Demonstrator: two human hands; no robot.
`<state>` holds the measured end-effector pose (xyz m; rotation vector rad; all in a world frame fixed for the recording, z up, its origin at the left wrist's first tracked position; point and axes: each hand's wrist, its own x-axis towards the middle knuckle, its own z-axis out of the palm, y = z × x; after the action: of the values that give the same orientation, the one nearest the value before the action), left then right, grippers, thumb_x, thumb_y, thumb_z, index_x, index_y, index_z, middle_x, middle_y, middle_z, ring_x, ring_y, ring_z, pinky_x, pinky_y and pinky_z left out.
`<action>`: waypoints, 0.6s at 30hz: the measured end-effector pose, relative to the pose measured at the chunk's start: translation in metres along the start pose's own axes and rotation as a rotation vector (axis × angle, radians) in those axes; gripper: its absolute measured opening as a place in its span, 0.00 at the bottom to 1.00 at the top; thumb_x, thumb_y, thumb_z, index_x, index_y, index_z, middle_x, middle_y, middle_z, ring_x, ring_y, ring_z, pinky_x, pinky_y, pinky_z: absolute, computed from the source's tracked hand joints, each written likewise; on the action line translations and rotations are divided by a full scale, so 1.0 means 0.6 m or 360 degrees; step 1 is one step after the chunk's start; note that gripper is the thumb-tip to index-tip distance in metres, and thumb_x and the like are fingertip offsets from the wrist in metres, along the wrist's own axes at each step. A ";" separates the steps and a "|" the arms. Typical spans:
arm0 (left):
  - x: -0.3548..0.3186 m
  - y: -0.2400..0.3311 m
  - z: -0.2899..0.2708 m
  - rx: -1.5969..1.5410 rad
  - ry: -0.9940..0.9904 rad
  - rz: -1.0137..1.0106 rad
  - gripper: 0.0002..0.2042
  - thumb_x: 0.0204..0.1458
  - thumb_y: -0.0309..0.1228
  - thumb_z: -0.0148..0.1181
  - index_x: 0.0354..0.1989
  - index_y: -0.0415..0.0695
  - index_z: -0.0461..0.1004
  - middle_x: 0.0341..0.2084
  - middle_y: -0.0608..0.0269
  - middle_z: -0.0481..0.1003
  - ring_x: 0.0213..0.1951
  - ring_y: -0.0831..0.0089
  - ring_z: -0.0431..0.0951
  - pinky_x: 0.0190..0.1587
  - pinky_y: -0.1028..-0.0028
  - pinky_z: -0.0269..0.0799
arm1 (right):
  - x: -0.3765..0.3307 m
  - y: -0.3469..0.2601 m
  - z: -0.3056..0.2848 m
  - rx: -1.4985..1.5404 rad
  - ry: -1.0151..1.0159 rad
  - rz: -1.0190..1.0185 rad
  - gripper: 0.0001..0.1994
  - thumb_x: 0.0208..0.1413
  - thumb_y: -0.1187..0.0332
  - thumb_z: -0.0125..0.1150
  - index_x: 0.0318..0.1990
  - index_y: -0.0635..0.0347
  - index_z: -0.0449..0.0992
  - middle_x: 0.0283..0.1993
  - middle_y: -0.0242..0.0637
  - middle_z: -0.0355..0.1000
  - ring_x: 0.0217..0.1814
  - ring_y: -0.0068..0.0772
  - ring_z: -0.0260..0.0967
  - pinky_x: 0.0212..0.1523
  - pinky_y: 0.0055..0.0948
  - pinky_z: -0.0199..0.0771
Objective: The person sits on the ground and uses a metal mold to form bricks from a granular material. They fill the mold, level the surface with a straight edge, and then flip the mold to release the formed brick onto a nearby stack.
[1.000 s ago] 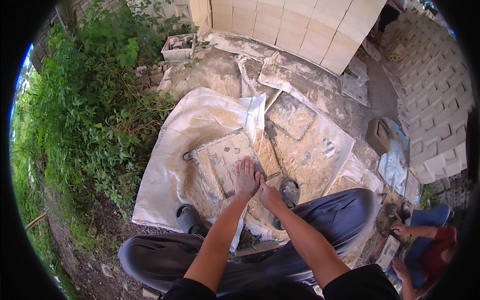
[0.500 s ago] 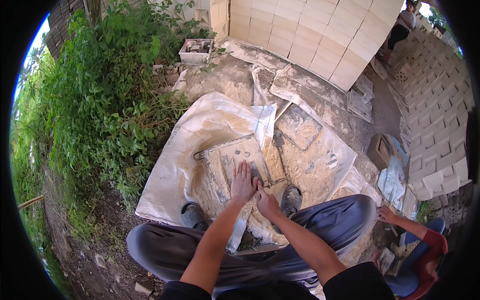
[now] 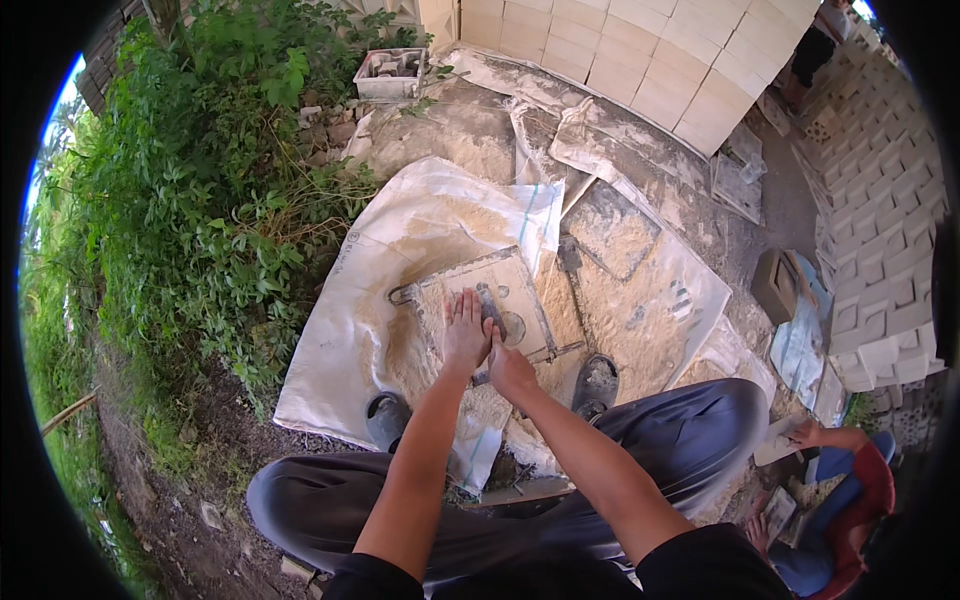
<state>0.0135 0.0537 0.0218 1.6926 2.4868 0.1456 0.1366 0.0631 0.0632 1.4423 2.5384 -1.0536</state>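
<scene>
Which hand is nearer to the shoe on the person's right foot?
Right: the right hand is left of that shoe; the left hand is farther left and forward.

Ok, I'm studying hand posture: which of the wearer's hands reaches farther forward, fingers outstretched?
The left hand, fingers extended flat over the dusty square plate. The right hand sits behind, to its right, fingers mostly hidden.
</scene>
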 end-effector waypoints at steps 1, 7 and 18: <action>-0.021 0.005 0.003 -0.0035 -0.0037 0.0014 0.30 0.61 0.45 0.31 0.67 0.38 0.44 0.69 0.54 0.42 0.70 0.62 0.40 0.69 0.60 0.29 | -0.024 0.003 0.003 -0.0025 -0.0043 0.0011 0.27 0.61 0.62 0.38 0.68 0.53 0.49 0.33 0.60 0.72 0.34 0.59 0.73 0.38 0.52 0.72; -0.142 0.056 0.031 -0.0124 0.0066 0.0078 0.30 0.60 0.44 0.33 0.66 0.35 0.46 0.67 0.49 0.45 0.69 0.58 0.43 0.69 0.59 0.32 | -0.148 0.040 0.021 -0.0061 -0.0173 0.0089 0.29 0.61 0.61 0.40 0.69 0.53 0.45 0.33 0.61 0.72 0.35 0.58 0.73 0.38 0.51 0.73; -0.189 0.103 -0.008 -0.0022 -0.0005 0.0091 0.31 0.60 0.45 0.34 0.65 0.33 0.47 0.66 0.45 0.47 0.68 0.56 0.45 0.69 0.60 0.33 | -0.227 0.042 -0.010 0.0076 0.0018 0.0005 0.26 0.61 0.62 0.39 0.65 0.59 0.53 0.27 0.63 0.70 0.29 0.61 0.71 0.34 0.55 0.70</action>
<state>0.1104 -0.0292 0.0418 1.7576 2.4310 0.1654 0.2352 -0.0266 0.1012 1.4669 2.5346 -1.1159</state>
